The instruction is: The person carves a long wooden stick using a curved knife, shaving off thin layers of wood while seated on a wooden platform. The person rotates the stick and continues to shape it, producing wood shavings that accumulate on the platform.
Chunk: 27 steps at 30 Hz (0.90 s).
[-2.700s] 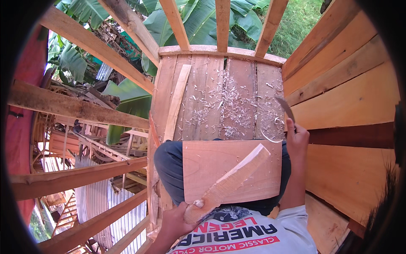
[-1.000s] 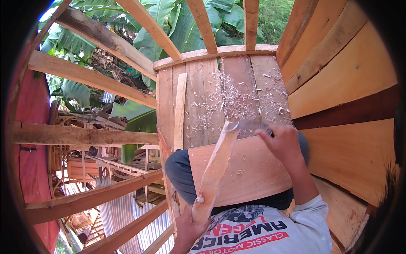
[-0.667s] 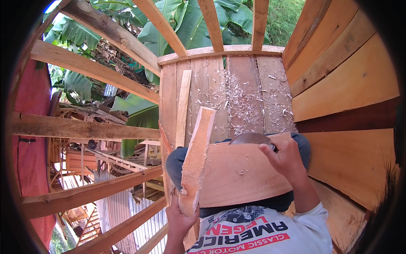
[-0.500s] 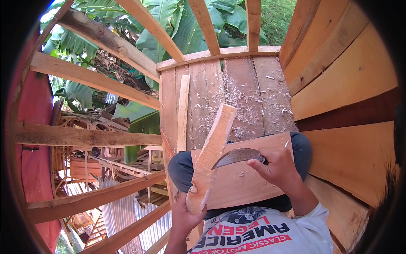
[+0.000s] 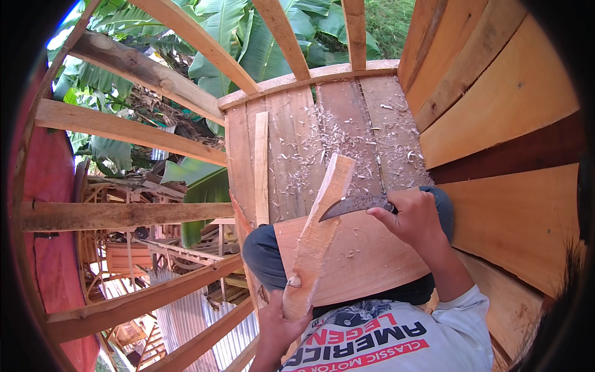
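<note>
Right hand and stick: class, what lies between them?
In the head view, the knife blade spans from the right hand to the stick, its tip overlapping the stick.

Rails point(image 5: 124, 214) bar left, planks point(image 5: 514, 217) right — room over floorboards point(image 5: 282, 167) between

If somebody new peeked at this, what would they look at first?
Probably the curved knife in the right hand, its tip overlapping the long piece of wood held at its lower end by the left hand. Next, pale curly shavings scattered over the plank floor, then big green leaves behind the wooden bars up top.
</note>
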Available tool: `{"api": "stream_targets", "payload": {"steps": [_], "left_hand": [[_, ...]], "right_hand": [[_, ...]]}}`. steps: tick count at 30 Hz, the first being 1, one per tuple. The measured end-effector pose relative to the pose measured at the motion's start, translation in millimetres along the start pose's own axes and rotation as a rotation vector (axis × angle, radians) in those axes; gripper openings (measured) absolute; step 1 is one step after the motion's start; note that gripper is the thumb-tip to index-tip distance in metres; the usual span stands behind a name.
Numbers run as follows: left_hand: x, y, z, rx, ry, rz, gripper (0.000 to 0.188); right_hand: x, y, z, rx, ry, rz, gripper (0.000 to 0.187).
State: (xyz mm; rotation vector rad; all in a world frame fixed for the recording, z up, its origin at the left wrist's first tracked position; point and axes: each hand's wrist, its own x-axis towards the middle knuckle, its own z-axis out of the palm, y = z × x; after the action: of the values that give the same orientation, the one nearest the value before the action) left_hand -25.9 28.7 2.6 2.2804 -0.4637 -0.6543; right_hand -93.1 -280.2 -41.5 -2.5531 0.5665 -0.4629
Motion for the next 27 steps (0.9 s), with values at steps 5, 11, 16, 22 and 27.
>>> {"api": "stream_targets", "payload": {"steps": [5,11,16,22,27], "left_hand": [[-10,8,0,0.058,-0.118,-0.022,0.045],[-28,-2,-2,-0.014,-0.154,-0.182,0.048],[-8,-11,-2,-0.196,-0.017,-0.027,0.043],[-6,9,-1,-0.149,-0.121,-0.013,0.040],[-14,19,0,-0.091,-0.161,-0.054,0.042]], "right_hand": [[17,15,3,0.019,0.099,0.173,0.056],[20,76,-22,0.290,0.298,0.500,0.058],[-7,1,-4,0.293,0.072,0.132,0.051],[-13,-30,-11,0.331,-0.092,0.032,0.046],[-2,-14,-13,0.175,0.050,-0.086,0.049]]}}
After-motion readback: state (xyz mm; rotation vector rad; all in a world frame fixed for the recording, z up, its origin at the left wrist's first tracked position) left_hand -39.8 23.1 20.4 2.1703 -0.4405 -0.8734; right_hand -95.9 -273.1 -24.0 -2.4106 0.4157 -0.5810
